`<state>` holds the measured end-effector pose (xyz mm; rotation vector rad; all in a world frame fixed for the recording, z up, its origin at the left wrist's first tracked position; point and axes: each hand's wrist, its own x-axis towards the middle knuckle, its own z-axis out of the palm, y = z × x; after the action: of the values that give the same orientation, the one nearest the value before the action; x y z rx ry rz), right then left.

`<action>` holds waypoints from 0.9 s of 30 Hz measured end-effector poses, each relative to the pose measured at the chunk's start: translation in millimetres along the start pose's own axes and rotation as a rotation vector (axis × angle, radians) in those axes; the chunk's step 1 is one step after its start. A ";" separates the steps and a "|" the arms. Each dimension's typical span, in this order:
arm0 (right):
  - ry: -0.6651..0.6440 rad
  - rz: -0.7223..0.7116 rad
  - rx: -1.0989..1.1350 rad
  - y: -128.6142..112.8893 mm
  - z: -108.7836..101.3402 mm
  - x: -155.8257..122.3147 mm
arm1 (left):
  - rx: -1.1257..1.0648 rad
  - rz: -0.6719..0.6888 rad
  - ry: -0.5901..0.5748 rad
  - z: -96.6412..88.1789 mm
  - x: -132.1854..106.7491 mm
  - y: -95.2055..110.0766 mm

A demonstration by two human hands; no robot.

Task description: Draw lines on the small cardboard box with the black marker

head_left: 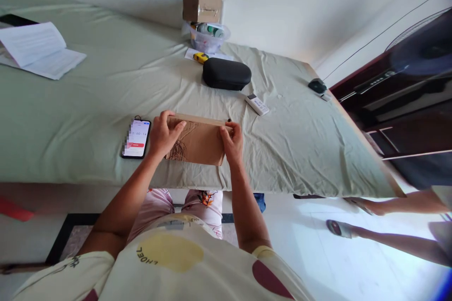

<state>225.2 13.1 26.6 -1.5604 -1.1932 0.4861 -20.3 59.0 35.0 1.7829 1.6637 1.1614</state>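
Observation:
A brown cardboard box [203, 143] stands near the front edge of the cloth-covered table, gripped at both ends. My left hand [164, 132] holds its left end, with the thumb across the front face and the fingers along the top edge. On the other end, my right hand [232, 142] has its thumb on the front face and its fingers curled behind the right corner. Dark scribble-like marks show on the box's lower left. Just left of my left hand lies a phone [137, 138] with a lit timer screen.
Beyond the box are a black case [226, 74], a white remote [257, 104], a yellow toy car [200, 58] and a plastic tub [208, 40] with a small carton [202, 8] above it. Papers [42, 51] lie far left. Another person's legs [395, 240] are at right.

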 end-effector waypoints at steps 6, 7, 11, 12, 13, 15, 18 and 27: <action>0.129 -0.013 -0.346 -32.3 11.3 -27.5 | 0.134 -0.077 0.085 2.5 -28.8 31.3; 0.123 -0.015 -0.357 -35.6 12.1 -30.3 | 0.155 -0.091 0.076 1.9 -32.1 35.0; 0.093 -0.068 -0.336 -39.9 8.7 -37.3 | 0.199 -0.087 0.061 -1.3 -40.5 38.7; 0.079 -0.069 -0.337 -39.4 6.0 -38.5 | 0.196 -0.070 0.064 -2.3 -41.8 36.3; 0.061 -0.066 -0.337 -38.3 2.7 -39.8 | 0.189 -0.049 0.066 -3.4 -43.0 32.7; 0.021 -0.056 -0.308 -34.7 -5.3 -42.5 | 0.163 0.000 0.066 -5.9 -45.5 22.9; -0.017 -0.046 -0.161 -25.3 -17.2 -48.0 | 0.098 0.087 0.074 -10.2 -50.2 6.2; -0.039 0.065 0.208 1.1 -23.2 -72.6 | -0.114 0.233 0.123 -17.8 -64.3 -15.9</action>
<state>213.8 -61.4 14.7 -1.4192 -1.0871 0.6642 -39.2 -3.7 14.5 1.9039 1.4508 1.4635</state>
